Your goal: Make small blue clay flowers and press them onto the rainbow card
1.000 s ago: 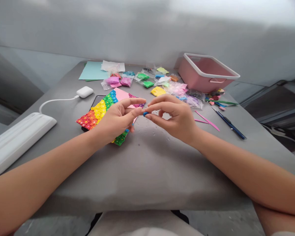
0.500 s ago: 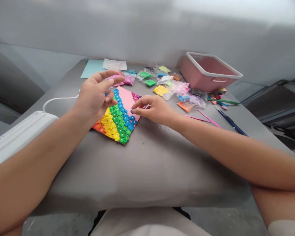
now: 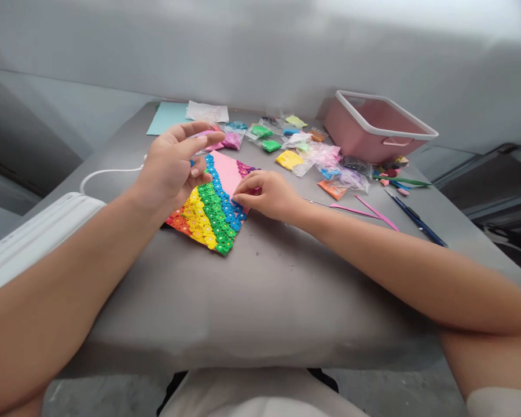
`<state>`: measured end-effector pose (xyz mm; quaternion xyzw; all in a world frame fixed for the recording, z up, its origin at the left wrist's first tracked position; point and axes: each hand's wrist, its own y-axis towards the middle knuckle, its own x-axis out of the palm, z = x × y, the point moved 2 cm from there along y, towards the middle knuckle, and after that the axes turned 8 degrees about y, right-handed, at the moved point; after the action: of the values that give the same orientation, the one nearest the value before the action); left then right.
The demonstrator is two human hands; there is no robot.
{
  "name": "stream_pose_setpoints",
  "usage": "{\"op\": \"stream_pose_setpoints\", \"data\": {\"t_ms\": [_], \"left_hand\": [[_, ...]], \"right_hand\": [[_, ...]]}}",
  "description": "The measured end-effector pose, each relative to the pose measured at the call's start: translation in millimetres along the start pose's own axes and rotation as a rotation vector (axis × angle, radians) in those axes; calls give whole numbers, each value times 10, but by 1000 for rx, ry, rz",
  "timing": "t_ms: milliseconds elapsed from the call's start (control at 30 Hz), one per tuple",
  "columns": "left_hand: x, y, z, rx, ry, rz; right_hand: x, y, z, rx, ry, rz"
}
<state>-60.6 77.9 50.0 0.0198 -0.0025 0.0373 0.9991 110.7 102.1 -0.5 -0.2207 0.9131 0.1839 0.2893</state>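
A pink card (image 3: 224,171) lies on the table, covered in rows of tiny clay flowers in orange, yellow, green and blue, with purple ones at its far right corner. Above its left side hovers my left hand (image 3: 169,165), two fingers stretched out and the others curled around a bit of blue clay (image 3: 193,163). My right hand (image 3: 267,194) is at the card's right edge, thumb and forefinger pinched at the blue row. A tiny piece of blue clay (image 3: 233,200) shows at those fingertips, mostly hidden.
Bags of coloured clay (image 3: 315,155) spread across the back, beside a pink basket (image 3: 360,136). Pink sticks (image 3: 375,211) and a dark blue craft knife (image 3: 417,219) lie at right. A white device (image 3: 47,231) with a cable stands left; a light blue sheet (image 3: 167,119) lies behind.
My right fingertips have come down onto the blue flowers with the small clay piece. My left hand keeps its pose. The whole view has shifted slightly, and a thin metal tool tip now shows beside my right wrist.
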Motion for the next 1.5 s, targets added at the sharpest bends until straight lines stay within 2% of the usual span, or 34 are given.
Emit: {"op": "stream_pose_setpoints", "data": {"t_ms": [567,733,867,1000,1100,1200,1500], "left_hand": [[-12,5,9,-11,-2,3],[-8,-1,6,-12,0,-8],[-19,10,7,-9,-6,-4],[-31,11,16,-12,-10,-1],[-32,7,22,-6,-32,4],[-28,7,19,-10,-38,16],[-27,15,0,-28,-56,6]], "right_hand": [[43,-8,-28,22,-63,20],[85,4,-15,-13,-100,23],[98,-26,1,-111,-170,83],[8,-150,0,-348,-172,168],[-56,-263,21,-472,-171,96],[-60,-342,58,-510,-211,-20],[23,-380,105,-423,-320,-138]]}}
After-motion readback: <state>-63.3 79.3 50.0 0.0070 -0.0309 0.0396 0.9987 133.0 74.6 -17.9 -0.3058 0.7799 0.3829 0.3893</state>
